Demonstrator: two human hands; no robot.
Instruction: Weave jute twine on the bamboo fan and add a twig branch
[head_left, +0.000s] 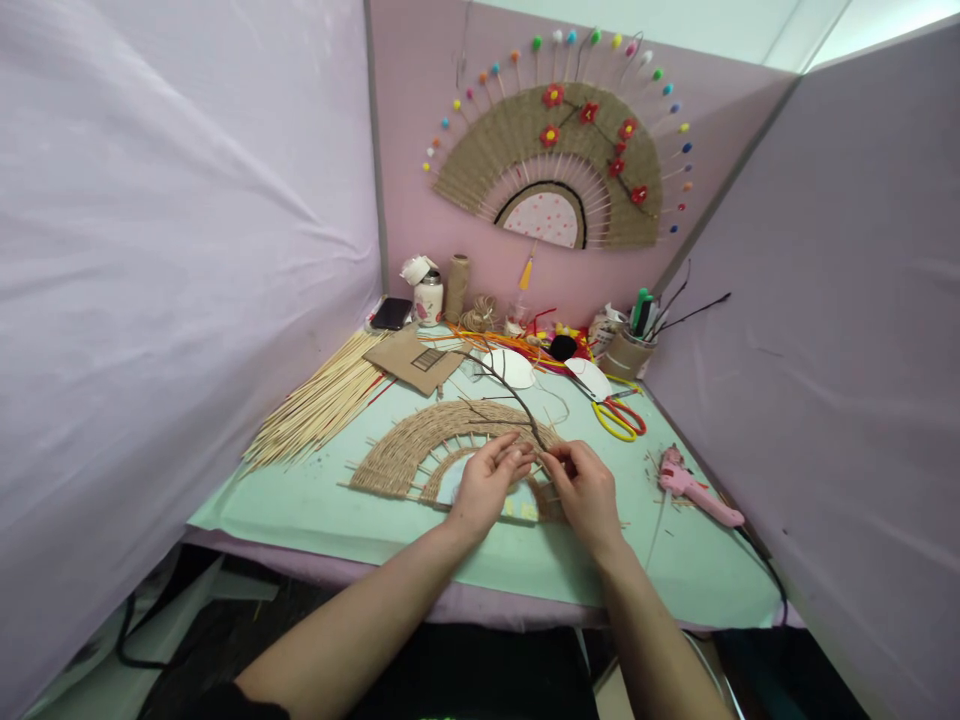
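Note:
A half-round fan woven of jute twine on wooden skewers (409,450) lies flat on the pale green mat (315,505). A thin dark twig (504,382) lies across its right part. My left hand (487,482) rests on the fan's middle, fingers curled and pressed onto the weave beside the twig's lower end. My right hand (586,490) sits at the fan's right side, its fingertips pinched at the twig's lower end. The two hands' fingertips almost touch.
A bundle of skewers (319,405) lies at the left, cardboard (412,360) behind the fan. Yellow-and-red scissors (619,415) and a pink glue gun (694,487) lie at the right. A finished fan (551,165) hangs on the pink back wall above jars, twine and pens.

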